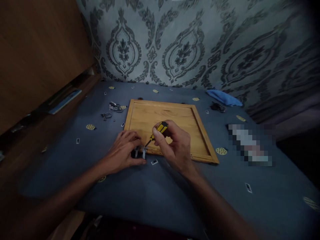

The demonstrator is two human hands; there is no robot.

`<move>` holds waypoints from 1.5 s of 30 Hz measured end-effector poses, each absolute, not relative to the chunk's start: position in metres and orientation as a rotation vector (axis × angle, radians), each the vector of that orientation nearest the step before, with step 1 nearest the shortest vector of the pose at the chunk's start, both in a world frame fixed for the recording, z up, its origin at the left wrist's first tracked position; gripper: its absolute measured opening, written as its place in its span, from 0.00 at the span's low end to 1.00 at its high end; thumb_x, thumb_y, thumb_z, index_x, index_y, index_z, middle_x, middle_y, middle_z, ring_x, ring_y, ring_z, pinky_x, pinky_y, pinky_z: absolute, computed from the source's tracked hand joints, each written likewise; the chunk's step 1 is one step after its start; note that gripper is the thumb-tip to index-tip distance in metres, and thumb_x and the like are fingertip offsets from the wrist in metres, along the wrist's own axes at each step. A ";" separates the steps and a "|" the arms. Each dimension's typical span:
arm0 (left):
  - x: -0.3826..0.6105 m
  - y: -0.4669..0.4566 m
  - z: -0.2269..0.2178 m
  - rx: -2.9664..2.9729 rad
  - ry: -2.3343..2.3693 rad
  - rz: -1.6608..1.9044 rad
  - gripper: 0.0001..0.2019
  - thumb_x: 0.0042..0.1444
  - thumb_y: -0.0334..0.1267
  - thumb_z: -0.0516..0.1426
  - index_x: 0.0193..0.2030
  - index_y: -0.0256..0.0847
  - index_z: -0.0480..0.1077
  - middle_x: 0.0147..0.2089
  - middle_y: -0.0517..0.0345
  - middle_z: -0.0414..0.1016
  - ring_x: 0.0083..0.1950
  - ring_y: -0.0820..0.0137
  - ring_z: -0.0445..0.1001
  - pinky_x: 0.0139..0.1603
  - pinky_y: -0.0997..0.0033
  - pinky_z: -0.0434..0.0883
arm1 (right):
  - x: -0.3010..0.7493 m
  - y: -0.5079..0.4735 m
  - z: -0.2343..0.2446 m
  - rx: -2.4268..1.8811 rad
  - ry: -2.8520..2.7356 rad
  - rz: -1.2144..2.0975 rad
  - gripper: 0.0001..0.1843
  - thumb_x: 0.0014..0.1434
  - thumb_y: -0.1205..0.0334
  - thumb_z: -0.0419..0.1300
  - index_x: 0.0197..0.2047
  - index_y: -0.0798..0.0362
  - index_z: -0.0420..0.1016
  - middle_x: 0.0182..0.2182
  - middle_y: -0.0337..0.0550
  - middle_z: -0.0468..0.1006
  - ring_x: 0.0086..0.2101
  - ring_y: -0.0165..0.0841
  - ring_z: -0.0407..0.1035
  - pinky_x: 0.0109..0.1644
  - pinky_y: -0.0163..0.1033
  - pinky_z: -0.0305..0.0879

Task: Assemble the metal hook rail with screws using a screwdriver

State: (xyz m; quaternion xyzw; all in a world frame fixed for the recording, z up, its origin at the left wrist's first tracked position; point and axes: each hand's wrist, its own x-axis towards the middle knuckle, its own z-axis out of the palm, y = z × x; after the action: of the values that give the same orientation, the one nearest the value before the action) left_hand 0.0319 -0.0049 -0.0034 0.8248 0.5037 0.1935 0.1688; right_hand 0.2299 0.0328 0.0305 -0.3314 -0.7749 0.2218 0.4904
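Note:
A framed wooden panel (162, 116) lies flat on a dark blue patterned cloth. My right hand (176, 143) grips a yellow-and-black screwdriver (161, 128) by its handle, with the shaft tilted down to the left. Its tip meets a small silver metal fitting (144, 153) at the panel's front edge, towards the left corner. Around that fitting curls my left hand (125, 148), fingers over the wood and thumb below on the near side. The fitting's exact kind is unclear, and the fingers partly hide it.
Loose metal pieces (115, 106) and a smaller dark metal part (106, 115) lie left of the panel. Beyond its right side are a black object (217, 107) and a blue cloth (223, 97). A blurred-out item (250, 145) rests at right. A wooden cabinet (42, 43) borders the left.

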 end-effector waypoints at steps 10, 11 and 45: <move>0.029 -0.005 -0.005 2.347 1.408 0.564 0.21 0.54 0.52 0.71 0.49 0.45 0.76 0.61 0.49 0.75 0.67 0.50 0.68 0.69 0.45 0.63 | 0.227 0.034 0.032 -0.824 -1.714 0.914 0.15 0.63 0.51 0.69 0.36 0.50 0.69 0.26 0.32 0.72 0.21 0.26 0.66 0.25 0.34 0.63; 0.029 -0.005 -0.005 2.345 1.409 0.561 0.21 0.54 0.52 0.71 0.49 0.45 0.76 0.61 0.49 0.75 0.67 0.50 0.68 0.69 0.45 0.63 | 0.227 0.034 0.033 -0.819 -1.693 0.952 0.16 0.62 0.50 0.70 0.38 0.49 0.70 0.26 0.31 0.72 0.21 0.26 0.67 0.25 0.34 0.63; 0.031 -0.005 -0.006 2.380 1.428 0.568 0.20 0.53 0.52 0.72 0.46 0.45 0.76 0.58 0.51 0.77 0.66 0.49 0.68 0.68 0.46 0.65 | 0.225 0.032 0.035 -0.774 -1.501 1.096 0.20 0.59 0.44 0.72 0.35 0.50 0.72 0.30 0.36 0.81 0.17 0.23 0.64 0.17 0.30 0.63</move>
State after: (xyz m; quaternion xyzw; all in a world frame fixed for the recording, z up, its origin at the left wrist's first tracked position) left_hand 0.0311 -0.0049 -0.0064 0.8302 0.4979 0.1981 0.1536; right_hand 0.2246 0.0318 0.0348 -0.3249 -0.6300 0.4600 0.5347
